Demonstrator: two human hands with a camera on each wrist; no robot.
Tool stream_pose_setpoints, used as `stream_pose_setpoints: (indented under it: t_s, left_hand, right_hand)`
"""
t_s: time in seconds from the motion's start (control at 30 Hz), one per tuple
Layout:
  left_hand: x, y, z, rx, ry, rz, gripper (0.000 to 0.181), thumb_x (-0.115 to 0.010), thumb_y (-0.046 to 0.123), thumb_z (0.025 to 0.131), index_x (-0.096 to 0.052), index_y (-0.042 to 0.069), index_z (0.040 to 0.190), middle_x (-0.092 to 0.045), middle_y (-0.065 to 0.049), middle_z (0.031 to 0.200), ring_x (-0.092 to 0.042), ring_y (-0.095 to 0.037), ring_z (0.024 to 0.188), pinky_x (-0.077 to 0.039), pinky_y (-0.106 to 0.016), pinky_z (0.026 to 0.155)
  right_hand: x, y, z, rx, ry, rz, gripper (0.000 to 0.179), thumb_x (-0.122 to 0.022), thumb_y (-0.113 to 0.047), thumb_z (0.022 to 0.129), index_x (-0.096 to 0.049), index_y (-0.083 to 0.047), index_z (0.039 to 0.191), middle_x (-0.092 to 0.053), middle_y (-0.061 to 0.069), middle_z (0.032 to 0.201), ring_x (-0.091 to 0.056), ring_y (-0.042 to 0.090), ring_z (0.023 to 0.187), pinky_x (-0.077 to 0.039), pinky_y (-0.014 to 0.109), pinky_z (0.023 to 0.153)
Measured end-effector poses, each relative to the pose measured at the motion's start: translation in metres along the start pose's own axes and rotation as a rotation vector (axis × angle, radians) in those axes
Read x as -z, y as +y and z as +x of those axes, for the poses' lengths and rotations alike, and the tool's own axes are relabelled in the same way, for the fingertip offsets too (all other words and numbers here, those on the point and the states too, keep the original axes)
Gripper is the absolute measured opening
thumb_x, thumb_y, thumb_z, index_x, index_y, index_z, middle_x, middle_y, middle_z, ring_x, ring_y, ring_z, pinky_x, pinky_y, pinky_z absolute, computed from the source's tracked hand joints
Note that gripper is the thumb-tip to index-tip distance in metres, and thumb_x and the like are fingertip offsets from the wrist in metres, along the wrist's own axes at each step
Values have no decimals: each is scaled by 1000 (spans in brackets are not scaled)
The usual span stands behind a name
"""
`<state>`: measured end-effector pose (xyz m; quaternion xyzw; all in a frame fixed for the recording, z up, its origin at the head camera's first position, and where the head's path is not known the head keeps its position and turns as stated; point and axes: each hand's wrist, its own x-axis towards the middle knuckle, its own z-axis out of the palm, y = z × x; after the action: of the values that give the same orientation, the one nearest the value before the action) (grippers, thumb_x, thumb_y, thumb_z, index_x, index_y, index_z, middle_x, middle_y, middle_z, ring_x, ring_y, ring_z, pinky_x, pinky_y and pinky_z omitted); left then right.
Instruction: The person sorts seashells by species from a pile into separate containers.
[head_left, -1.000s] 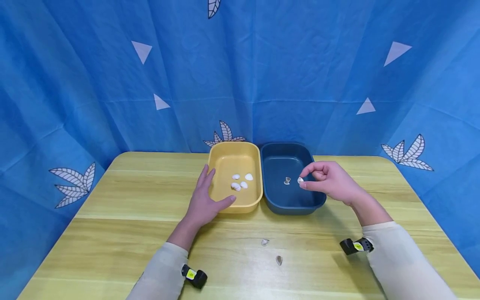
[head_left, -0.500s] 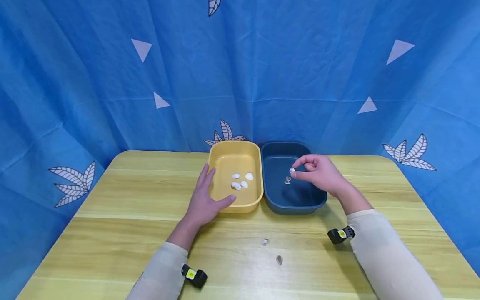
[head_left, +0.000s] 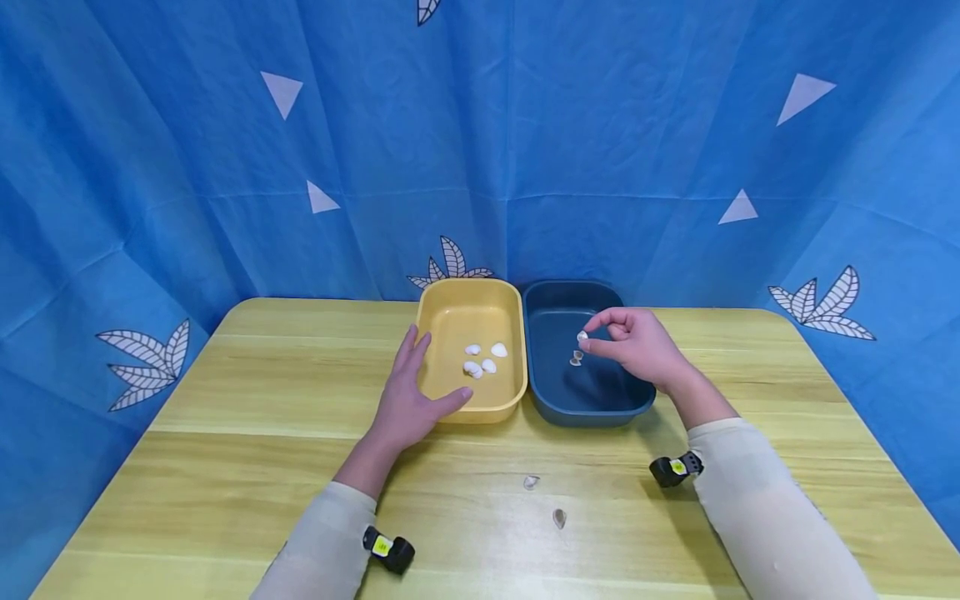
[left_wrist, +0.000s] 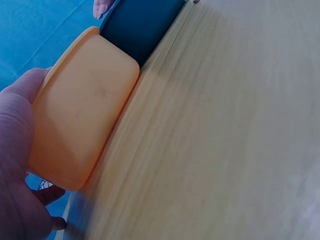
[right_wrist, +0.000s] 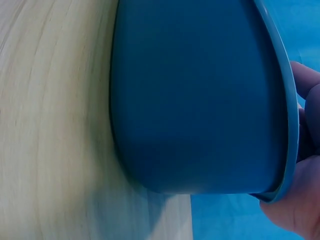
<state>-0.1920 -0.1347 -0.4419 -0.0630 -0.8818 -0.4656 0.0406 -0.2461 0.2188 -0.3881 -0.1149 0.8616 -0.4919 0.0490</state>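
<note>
Between thumb and index finger, my right hand (head_left: 640, 348) pinches a small pale seashell (head_left: 582, 336) over the dark blue bin (head_left: 588, 417). Below it in that bin lie small brown-and-white shells (head_left: 577, 358), close together. My left hand (head_left: 405, 402) is at the front left corner of the yellow bin (head_left: 465, 325), fingers spread along its left side and thumb at the front rim. Several white shells (head_left: 489, 366) lie inside the yellow bin. In the right wrist view, the bin's wall (right_wrist: 200, 100) hides the pinched shell.
The two bins stand side by side at the back of the wooden table (head_left: 247, 467), before a blue curtain (head_left: 405, 150). Nearer the front lie a pale shell (head_left: 531, 482) and a brownish shell (head_left: 559, 518). Both wrists wear black cameras.
My right hand has moved left and farther back over the blue bin, still pinching the shell, then nearly stopped. The left hand stays at the yellow bin.
</note>
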Motion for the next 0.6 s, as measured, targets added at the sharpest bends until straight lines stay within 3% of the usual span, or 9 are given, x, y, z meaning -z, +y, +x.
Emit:
stream_pose_setpoints:
  t_s: [0.6]
  left_hand:
    - [0,0,0,-2,-5,-5,106,-80,58,77,-26,17,160,-3,13,165,-14,-26,149,-25,-53,113]
  right_hand:
    - [0,-1,-1,-1,6,13,37,-79,-26,88,-68,-2,113,-28,0,57,-30,22,46,-34,37,51]
